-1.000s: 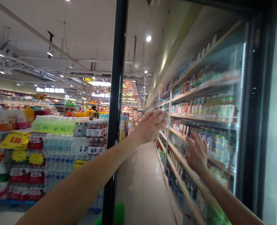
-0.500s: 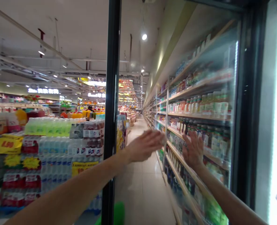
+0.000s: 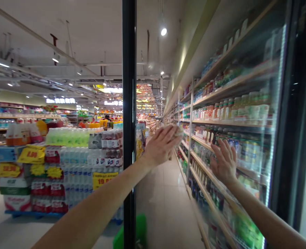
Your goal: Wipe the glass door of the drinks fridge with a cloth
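A tall glass door [image 3: 158, 207] with a black frame [image 3: 129, 103] stands in front of me. Under the fingers of my left hand [image 3: 159, 147] is a pale, crumpled cloth [image 3: 179, 132], held against the pane; most of it is hidden by the hand. My right hand [image 3: 224, 162] is farther right, raised at the glass with its fingers apart and nothing in it. Whether its palm touches the pane I cannot tell.
Shelves of bottled drinks [image 3: 236, 110] show in the glass at the right. Left of the door, stacked bottle packs [image 3: 77, 173] carry yellow price signs [image 3: 31, 154]. Something green [image 3: 141, 230] is low by the door frame. A tiled aisle [image 3: 165, 180] runs ahead.
The view has turned slightly right-to-left, so the door frame and shelves sit farther right. My left hand has moved up a little with the cloth; the right hand stays raised and open.
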Motion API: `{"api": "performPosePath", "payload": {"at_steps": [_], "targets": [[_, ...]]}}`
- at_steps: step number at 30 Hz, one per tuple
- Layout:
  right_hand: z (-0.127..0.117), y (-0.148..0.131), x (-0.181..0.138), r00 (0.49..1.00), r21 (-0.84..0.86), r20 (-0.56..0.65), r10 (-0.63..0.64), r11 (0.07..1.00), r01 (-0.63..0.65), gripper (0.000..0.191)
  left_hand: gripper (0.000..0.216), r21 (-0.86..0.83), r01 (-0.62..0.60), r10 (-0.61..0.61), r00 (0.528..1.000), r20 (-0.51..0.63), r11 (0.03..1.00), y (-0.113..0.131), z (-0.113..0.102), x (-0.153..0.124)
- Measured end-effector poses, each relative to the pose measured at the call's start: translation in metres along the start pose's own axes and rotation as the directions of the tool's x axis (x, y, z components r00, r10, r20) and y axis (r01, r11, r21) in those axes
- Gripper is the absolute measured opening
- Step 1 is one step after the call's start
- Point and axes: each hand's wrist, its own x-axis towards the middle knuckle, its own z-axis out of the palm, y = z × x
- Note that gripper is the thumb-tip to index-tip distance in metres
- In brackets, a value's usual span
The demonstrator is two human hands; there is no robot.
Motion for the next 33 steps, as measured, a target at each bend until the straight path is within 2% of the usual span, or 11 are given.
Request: {"api": "performPosePath", "payload": {"at_steps": [2, 6, 10, 12, 15, 20, 22, 24, 26, 29, 33], "targets": [[0.000, 0.000, 0.001, 1.000, -0.020, -0.019, -0.011, 1.000, 0.010, 0.051, 0.049, -0.002, 0.005, -0.005, 1.000, -0.021, 1.000, 0.006, 0.002, -0.005], [0.001, 0.000, 0.002, 0.998, -0.031, -0.041, -0.053, 0.998, 0.051, 0.052, 0.045, -0.092, -0.454, 0.462, 0.883, 0.083, 0.886, 0.009, 0.003, -0.018], [0.001, 0.001, 0.003, 0.997, -0.032, -0.046, -0.061, 0.998, 0.059, 0.051, 0.053, 0.034, 0.157, -0.156, 0.987, -0.042, 0.987, -0.011, -0.007, -0.019], [0.001, 0.000, 0.003, 0.997, -0.035, -0.049, -0.061, 0.998, 0.060, 0.051, 0.051, 0.037, 0.124, -0.121, 0.990, -0.075, 0.992, -0.017, -0.011, -0.021], [0.001, -0.001, 0.003, 0.998, -0.035, -0.041, -0.054, 0.998, 0.053, 0.052, 0.049, -0.030, -0.276, 0.277, 0.960, 0.031, 0.961, -0.019, -0.014, -0.025], [0.001, -0.001, 0.003, 0.997, -0.032, -0.047, -0.054, 0.998, 0.052, 0.054, 0.053, 0.056, 0.314, -0.303, 0.942, -0.146, 0.948, -0.017, -0.012, -0.017], [0.002, -0.001, 0.002, 0.997, -0.031, -0.052, -0.054, 0.998, 0.053, 0.055, 0.052, 0.061, 0.046, -0.038, 0.992, -0.123, 0.997, -0.012, -0.009, -0.015], [0.002, 0.000, 0.002, 0.997, -0.032, -0.049, -0.054, 0.998, 0.052, 0.056, 0.052, 0.024, -0.306, 0.307, 0.951, -0.026, 0.952, -0.011, -0.007, -0.011], [0.002, 0.000, 0.002, 0.997, -0.033, -0.046, -0.060, 0.998, 0.058, 0.057, 0.051, 0.010, -0.241, 0.241, 0.970, -0.008, 0.970, -0.016, -0.008, -0.002], [0.001, 0.000, 0.003, 0.997, -0.027, -0.049, -0.060, 0.998, 0.058, 0.057, 0.052, 0.023, 0.216, -0.212, 0.969, -0.129, 0.976, -0.026, -0.013, 0.015], [0.001, 0.000, 0.004, 0.997, -0.022, -0.047, -0.068, 0.998, 0.067, 0.058, 0.054, -0.033, -0.242, 0.242, 0.970, 0.008, 0.970, -0.028, -0.014, 0.023]]}}
